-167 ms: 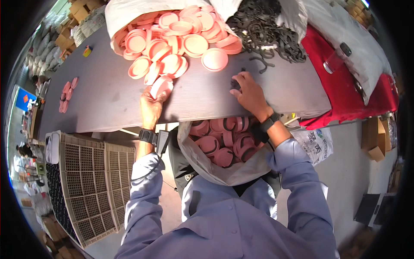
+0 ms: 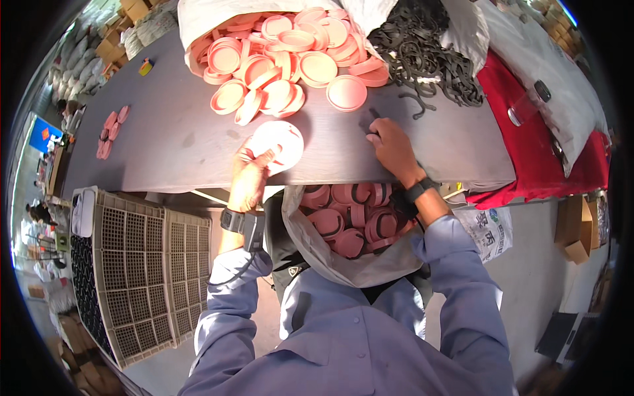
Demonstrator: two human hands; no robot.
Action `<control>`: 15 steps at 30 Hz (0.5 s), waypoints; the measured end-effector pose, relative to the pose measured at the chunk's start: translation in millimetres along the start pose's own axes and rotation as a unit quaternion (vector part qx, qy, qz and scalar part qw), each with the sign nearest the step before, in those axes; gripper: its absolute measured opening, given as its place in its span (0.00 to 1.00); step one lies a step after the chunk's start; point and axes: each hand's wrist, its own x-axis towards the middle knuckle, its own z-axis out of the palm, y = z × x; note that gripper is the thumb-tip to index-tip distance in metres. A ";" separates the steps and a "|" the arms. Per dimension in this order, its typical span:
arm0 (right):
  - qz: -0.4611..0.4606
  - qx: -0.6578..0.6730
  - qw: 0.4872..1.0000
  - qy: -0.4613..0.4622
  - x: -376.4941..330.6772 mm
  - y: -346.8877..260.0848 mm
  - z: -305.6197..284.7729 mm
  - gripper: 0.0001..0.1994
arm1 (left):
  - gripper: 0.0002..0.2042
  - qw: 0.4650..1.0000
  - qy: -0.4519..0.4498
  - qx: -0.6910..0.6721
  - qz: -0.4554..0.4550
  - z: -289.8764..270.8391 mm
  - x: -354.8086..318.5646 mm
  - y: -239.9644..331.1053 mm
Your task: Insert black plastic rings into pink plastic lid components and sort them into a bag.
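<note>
My left hand [image 2: 249, 173] grips a round pink lid [image 2: 281, 142] by its near edge, thumb on its brightly lit face, just above the table's front edge. My right hand [image 2: 395, 150] is closed, with a short dark rubber strip [image 2: 374, 113] showing at its fingertips; the rest is hidden. Beyond my left hand, a heap of pink lids [image 2: 296, 41] spills from a white sack [image 2: 198, 12]. Past my right hand lies a tangle of black rubber strips [image 2: 429, 46]. In my lap, an open white sack [image 2: 317, 254] contains pink lids with dark bands [image 2: 349, 243].
Several pink pieces [image 2: 111, 131] lie at the table's left, with a small yellow object [image 2: 145, 66] farther back. Beige plastic crates [image 2: 142, 270] stand left below the table [image 2: 178, 158]. Red cloth [image 2: 512, 152], a clear jar [image 2: 526, 109] and a white sack [image 2: 561, 79] are at right.
The lid in my left hand has turned from a steep tilt to show its broad face, and that hand has shifted right. My right hand stays closed near the same spot. The whole view has shifted slightly.
</note>
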 end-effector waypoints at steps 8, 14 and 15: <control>0.101 0.304 0.946 -0.044 -11.2 -96.2 -56.3 0.09 | 0.24 0.993 -0.077 0.091 0.001 14.6 -22.3 -6.4; -0.009 0.302 0.950 -0.076 -34.3 -92.1 -14.6 0.16 | 0.33 0.968 -0.185 0.167 0.011 57.9 -33.8 8.6; -0.012 0.305 0.949 -0.075 -39.3 -91.4 -12.1 0.16 | 0.35 0.978 -0.177 0.109 -0.004 61.1 -38.0 8.7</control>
